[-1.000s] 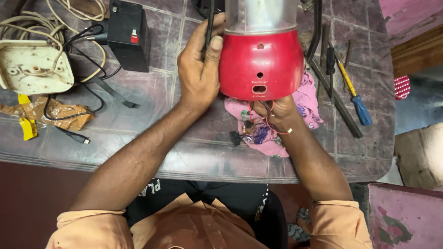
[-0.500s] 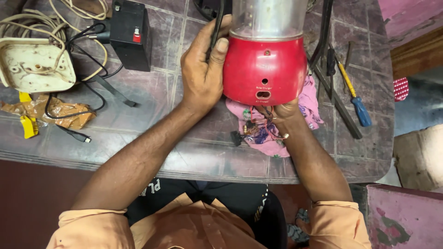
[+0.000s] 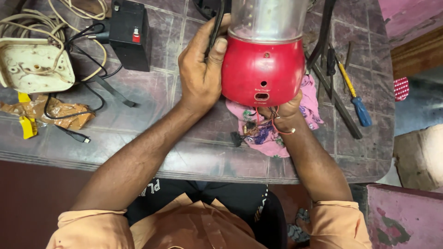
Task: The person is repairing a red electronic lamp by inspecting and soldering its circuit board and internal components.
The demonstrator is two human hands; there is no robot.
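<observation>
Near edge: we are looking down over orange sleeves [image 3: 152, 230] toward the tiled bench [image 3: 152, 152], both forearms reaching onto it.
Right hand: our right hand [image 3: 282, 112] is tucked under the lower end of the red lamp base [image 3: 263, 69], fingers curled around thin red and black wires [image 3: 270, 125] and a small circuit part; we are gripping these, though the exact hold is partly hidden by the base.
Cloth: a pink patterned cloth [image 3: 272, 138] is lying on the bench directly beneath that hand and the base.
Left hand: our left hand [image 3: 201, 76] is clenching against the left side of the red lamp base, thumb pressing on its wall, and it is also pinching a thin black rod or cable [image 3: 215, 25] that is running up past the fingers.
Lamp: the red lamp base is sitting between both hands above the middle of the bench, its clear cylinder [image 3: 269, 19] pointing away from us.
Right side: a screwdriver with yellow shaft and blue handle [image 3: 354, 94] is lying beside dark metal bars [image 3: 332, 92], apart from the lamp.
Left side: a crumpled brown wrapper [image 3: 50, 110] is lying near the bench edge; beyond it a cream switch board [image 3: 34, 67] with coiled cable is resting.
Far left: a black box-shaped battery [image 3: 129, 34] is standing past the left hand, well apart from it.
</observation>
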